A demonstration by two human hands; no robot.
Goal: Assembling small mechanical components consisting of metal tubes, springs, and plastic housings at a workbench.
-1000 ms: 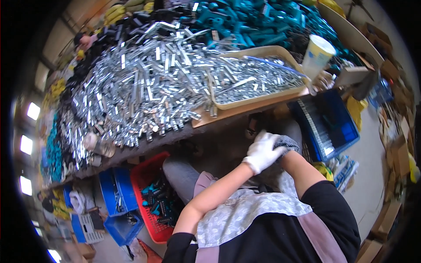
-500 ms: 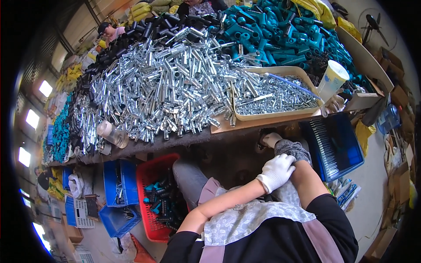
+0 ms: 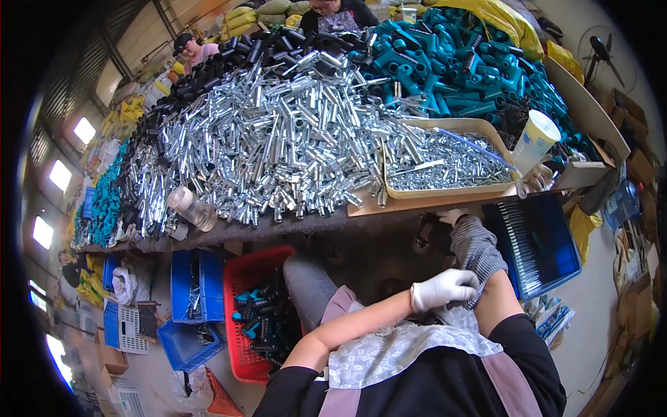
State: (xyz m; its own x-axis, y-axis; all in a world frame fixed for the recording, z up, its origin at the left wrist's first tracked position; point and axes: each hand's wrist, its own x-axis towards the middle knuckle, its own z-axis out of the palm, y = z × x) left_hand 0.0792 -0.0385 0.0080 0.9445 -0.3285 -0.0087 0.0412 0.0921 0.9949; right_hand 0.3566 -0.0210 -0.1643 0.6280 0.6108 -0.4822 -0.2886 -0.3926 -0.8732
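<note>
A grey checked oversleeve is bunched around my right forearm, below the elbow. My left hand, in a white glove, reaches across my body. Its fingers are closed on the edge of the oversleeve near the elbow. Just under the table's front edge is my right hand, pale and partly cut off from sight, so its fingers do not show clearly. A patterned grey apron lies over my lap.
Shiny metal tubes are heaped on the table beside teal plastic handles. A tray of small metal parts, a cup and a bottle stand near its edge. Below are a red basket and blue bins.
My left hand has shifted from bare forearm skin to the oversleeve's edge. The oversleeve now covers more of the forearm. The view has tilted slightly, and my right hand has moved a little right.
</note>
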